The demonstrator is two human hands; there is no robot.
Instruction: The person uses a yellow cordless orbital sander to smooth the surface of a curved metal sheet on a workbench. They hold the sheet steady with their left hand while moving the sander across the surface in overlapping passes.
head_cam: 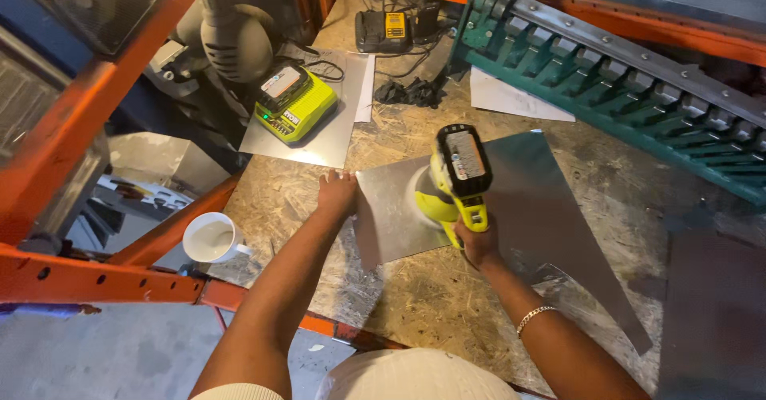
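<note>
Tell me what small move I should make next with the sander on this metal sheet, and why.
Probably slide the yellow cordless sander a little to the right along the metal sheet. The right hand has its pad sitting near the sheet's left part, close to the left hand, which pins the left edge to the board workbench. Most of the sheet lies to the right.

A yellow-green cordless sander [447,185] is gripped by the right hand [476,240] and pressed onto a metal sheet [527,200]. The sheet's corner is pinned by the left hand [337,193] against the chipboard bench [423,296]. A white mug [211,238] is seen at left.
</note>
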